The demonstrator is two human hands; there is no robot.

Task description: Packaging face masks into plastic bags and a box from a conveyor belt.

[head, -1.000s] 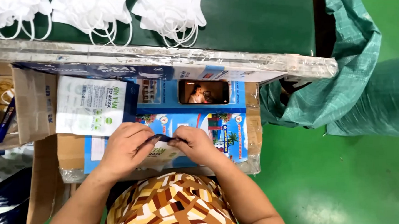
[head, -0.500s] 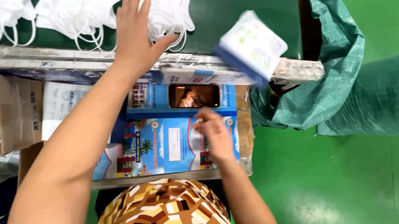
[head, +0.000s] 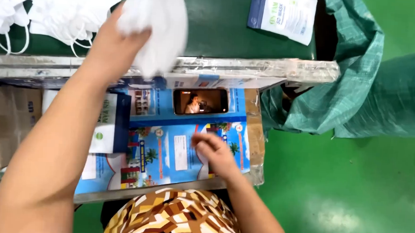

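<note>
left hand: clamped on a white mask above the green counter
right hand: loosely curled, empty, over the blue printed board
risk: blurred mask may slip from a loose grip

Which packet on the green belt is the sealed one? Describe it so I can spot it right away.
Start at the dark green belt along the top. Follow it right, past the left hand gripping a white mask, to the far edge by the green woven sack. The sealed packet lies there: flat, rectangular, white with a dark blue edge, unlike the loose white masks heaped left.
</note>
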